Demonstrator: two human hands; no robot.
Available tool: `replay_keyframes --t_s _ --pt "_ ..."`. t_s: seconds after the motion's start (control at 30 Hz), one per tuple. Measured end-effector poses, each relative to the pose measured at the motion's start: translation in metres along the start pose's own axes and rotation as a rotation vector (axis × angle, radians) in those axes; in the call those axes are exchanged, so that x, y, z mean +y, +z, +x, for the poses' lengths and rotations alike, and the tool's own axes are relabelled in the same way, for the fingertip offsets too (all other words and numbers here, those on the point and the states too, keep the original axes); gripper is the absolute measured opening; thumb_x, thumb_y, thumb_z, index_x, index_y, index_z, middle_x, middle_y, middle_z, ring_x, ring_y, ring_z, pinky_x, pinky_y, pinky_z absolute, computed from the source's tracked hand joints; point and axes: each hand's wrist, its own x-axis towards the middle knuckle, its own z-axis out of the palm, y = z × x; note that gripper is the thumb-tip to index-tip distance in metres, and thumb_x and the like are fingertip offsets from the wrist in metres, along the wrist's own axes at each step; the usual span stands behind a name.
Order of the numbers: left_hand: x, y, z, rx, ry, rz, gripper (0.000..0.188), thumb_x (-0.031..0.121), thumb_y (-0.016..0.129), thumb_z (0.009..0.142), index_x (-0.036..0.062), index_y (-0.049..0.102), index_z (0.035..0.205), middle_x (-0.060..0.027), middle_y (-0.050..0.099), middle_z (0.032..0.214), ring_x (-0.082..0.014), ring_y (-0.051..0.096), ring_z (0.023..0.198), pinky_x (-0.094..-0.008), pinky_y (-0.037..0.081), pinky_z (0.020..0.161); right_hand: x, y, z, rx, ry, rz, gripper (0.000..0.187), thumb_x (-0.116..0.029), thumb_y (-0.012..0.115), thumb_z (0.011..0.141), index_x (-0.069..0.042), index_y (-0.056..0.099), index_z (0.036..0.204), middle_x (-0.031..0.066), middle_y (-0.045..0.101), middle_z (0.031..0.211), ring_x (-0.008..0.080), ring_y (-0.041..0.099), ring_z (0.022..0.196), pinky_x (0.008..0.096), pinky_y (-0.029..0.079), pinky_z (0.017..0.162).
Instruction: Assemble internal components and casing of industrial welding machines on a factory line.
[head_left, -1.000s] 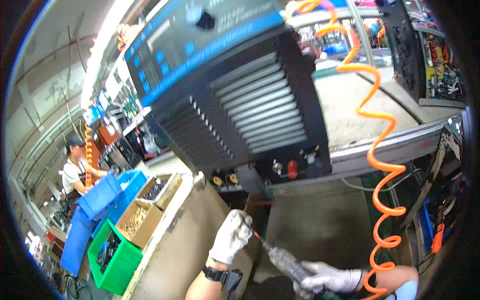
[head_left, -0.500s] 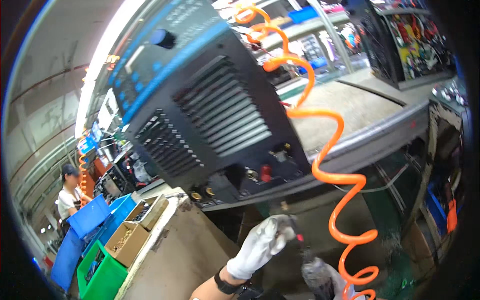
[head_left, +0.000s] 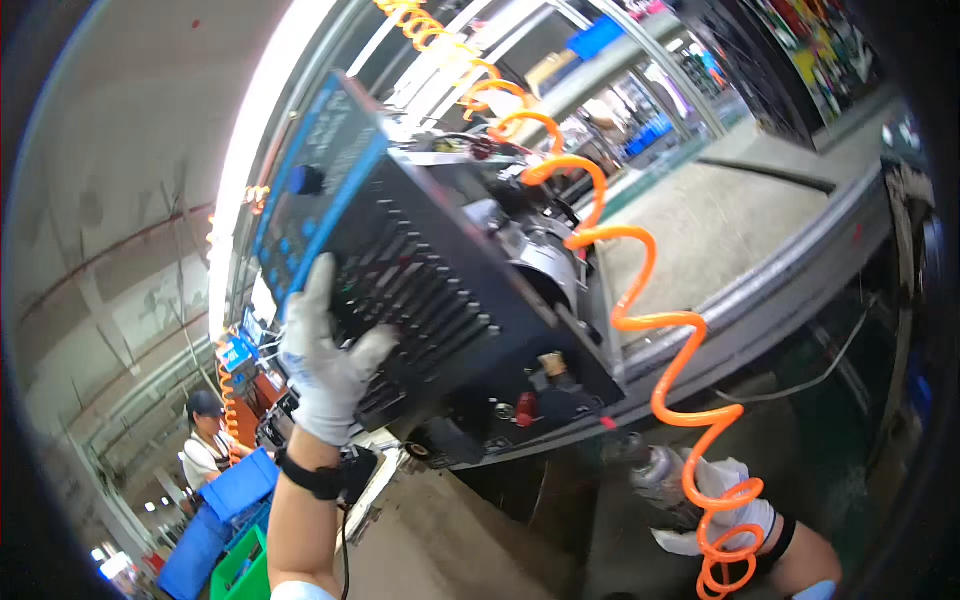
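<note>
Left hand (head_left: 325,370): gone up from beside the driver's bit to the machine's louvred front, fingers spread, gripping nothing.
Black machine (head_left: 470,330): at the worktop (head_left: 720,240) edge, up and left of the right hand (head_left: 735,500).
Right hand: closed around the power driver (head_left: 665,485).
Bit (head_left: 607,422): slanting up-left; contact, I can't tell.
Nearer the brass fitting (head_left: 551,365): right hand's driver.

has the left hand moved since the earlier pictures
Yes, up and to the left: the left hand was below the bench edge and is now higher than it, fingers spread at the machine's front.
</note>
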Motion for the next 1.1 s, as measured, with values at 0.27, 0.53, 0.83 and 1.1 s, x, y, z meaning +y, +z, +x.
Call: replay_keyframes --t_s 0.27,0.53,0.83,1.1 --pt "-0.012 0.016 -0.001 0.025 -0.048 -0.280 0.071 0.009 0.062 0.072 -0.0080 0.046 0.139 -0.0157 0.058 0.127 -0.0250 0.059 0.116 -0.0374 0.044 0.103 0.032 0.024 0.030 0.248 -0.236 -0.132 0.063 -0.036 0.079 0.074 -0.005 0.053 0.123 0.0090 0.062 0.069 0.0290 0.064 0.057 0.0380 0.049 0.047" --pt "-0.015 0.020 0.000 0.067 -0.034 -0.339 0.072 0.009 0.062 0.070 -0.0082 0.047 0.138 -0.0150 0.057 0.125 -0.0233 0.058 0.114 -0.0356 0.043 0.102 0.018 0.014 0.038 0.197 -0.177 0.081 0.079 -0.035 0.085 0.066 -0.005 0.048 0.129 0.0104 0.065 0.082 0.0327 0.066 0.066 0.0400 0.053 0.061" --pt "-0.019 0.016 -0.002 -0.007 0.041 -0.308 0.070 0.008 0.057 0.076 -0.0096 0.040 0.142 -0.0204 0.052 0.137 -0.0275 0.051 0.128 -0.0389 0.037 0.111 0.021 0.015 0.042 0.234 -0.170 -0.099 0.075 -0.042 0.082 0.067 -0.004 0.053 0.125 0.0100 0.063 0.064 0.0318 0.065 0.056 0.0396 0.051 0.051" --pt "-0.014 0.012 -0.003 -0.033 0.030 -0.285 0.070 0.002 0.053 0.074 -0.0097 0.040 0.142 -0.0181 0.052 0.137 -0.0254 0.051 0.127 -0.0378 0.036 0.111 0.022 0.014 0.044 0.283 -0.247 -0.033 0.078 -0.039 0.086 0.064 -0.002 0.052 0.124 0.0107 0.064 0.070 0.0320 0.065 0.060 0.0377 0.054 0.057"
